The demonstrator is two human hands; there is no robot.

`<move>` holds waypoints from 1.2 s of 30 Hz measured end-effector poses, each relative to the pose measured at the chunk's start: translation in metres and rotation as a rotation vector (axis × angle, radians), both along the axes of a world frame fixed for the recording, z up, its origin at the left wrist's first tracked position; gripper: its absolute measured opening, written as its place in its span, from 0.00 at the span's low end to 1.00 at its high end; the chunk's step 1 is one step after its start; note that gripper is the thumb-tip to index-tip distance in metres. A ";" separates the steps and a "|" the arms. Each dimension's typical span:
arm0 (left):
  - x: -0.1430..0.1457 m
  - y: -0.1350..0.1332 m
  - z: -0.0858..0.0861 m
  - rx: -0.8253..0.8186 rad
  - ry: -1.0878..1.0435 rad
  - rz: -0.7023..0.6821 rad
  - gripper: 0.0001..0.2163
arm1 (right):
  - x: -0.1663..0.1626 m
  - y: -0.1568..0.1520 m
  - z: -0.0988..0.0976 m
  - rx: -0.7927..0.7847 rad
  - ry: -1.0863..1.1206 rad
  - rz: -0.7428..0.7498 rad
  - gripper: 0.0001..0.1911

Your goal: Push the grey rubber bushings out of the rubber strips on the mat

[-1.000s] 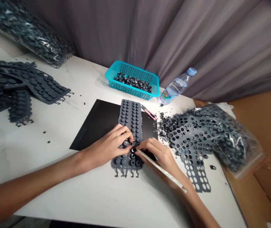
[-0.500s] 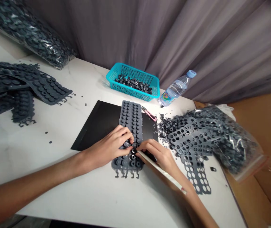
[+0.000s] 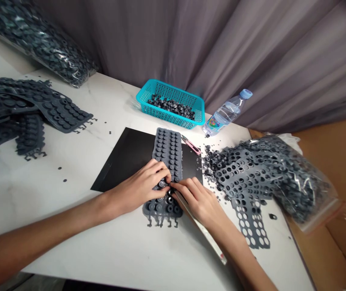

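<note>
A grey rubber sheet with rows of round knobs lies lengthwise in front of me, partly over a black mat. Curled over its lower half, my left hand pinches at the knobs with thumb and forefinger. My right hand is closed on a long thin whitish stick, whose far end has a red mark. The stick's tip meets the knobs beside my left fingertips, and fingers partly hide the contact. A few dark, ring-like knobs show just below.
Behind the sheet stand a turquoise basket of small dark parts and a water bottle. Pink-handled snips lie beside the sheet. Perforated rubber scraps and a plastic bag are at right, more knobbed sheets at left.
My right hand has shifted slightly up and turned, and the stick's far end has swung left and downward. My left hand stays in place on the sheet.
</note>
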State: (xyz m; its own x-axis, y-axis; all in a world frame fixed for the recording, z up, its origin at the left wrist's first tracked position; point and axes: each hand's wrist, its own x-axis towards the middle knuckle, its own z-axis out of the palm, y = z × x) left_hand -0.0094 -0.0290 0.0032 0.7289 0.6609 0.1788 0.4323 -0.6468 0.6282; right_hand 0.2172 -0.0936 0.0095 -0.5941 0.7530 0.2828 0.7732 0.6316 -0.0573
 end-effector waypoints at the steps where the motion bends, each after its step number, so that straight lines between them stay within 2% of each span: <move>1: 0.000 0.000 0.000 0.001 -0.001 0.002 0.04 | 0.000 0.000 -0.001 0.004 -0.018 0.003 0.13; 5: 0.000 0.000 0.001 -0.005 0.002 0.003 0.04 | -0.002 -0.002 -0.006 0.007 -0.036 0.004 0.13; 8: 0.000 0.001 -0.001 -0.022 0.003 -0.001 0.04 | -0.006 -0.005 -0.009 -0.028 0.021 -0.061 0.12; 10: 0.000 0.002 -0.003 -0.033 -0.003 -0.003 0.04 | -0.008 -0.006 -0.010 -0.050 0.123 -0.202 0.13; 12: 0.000 0.003 -0.006 -0.045 -0.012 -0.007 0.04 | -0.005 -0.004 -0.009 -0.049 0.213 -0.408 0.15; 14: 0.000 0.003 -0.006 -0.062 -0.015 -0.014 0.04 | 0.006 -0.001 -0.007 -0.029 0.218 -0.590 0.16; 15: 0.000 0.003 -0.006 -0.069 -0.016 -0.020 0.03 | 0.014 0.001 -0.005 -0.015 0.187 -0.659 0.16; 17: -0.001 0.003 -0.003 -0.075 -0.006 -0.035 0.03 | 0.029 0.005 -0.002 -0.021 0.140 -0.705 0.17; 19: -0.002 0.000 0.000 -0.059 0.014 -0.043 0.03 | 0.039 0.007 0.001 -0.029 0.179 -0.680 0.19; 22: -0.003 -0.004 0.002 -0.018 0.036 -0.017 0.03 | 0.037 0.007 0.005 -0.157 0.343 -0.536 0.19; 24: -0.003 -0.006 0.000 0.002 0.024 0.014 0.05 | 0.026 0.006 0.006 -0.244 0.426 -0.395 0.12; 26: -0.002 -0.006 -0.004 0.011 0.004 0.037 0.07 | 0.016 0.005 0.005 -0.258 0.457 -0.252 0.06; 29: -0.003 -0.004 -0.009 0.024 0.003 0.040 0.10 | 0.007 0.006 0.002 -0.237 0.464 -0.105 0.04; 36: -0.004 -0.003 -0.008 0.092 0.015 -0.014 0.08 | 0.008 0.007 0.003 -0.284 0.412 -0.063 0.06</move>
State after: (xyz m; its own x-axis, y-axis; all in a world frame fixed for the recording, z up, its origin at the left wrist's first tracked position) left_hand -0.0137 -0.0324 -0.0049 0.7412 0.6318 0.2269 0.4317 -0.7074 0.5597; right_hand 0.2256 -0.0867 0.0126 -0.4270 0.8653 0.2625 0.6867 0.4992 -0.5285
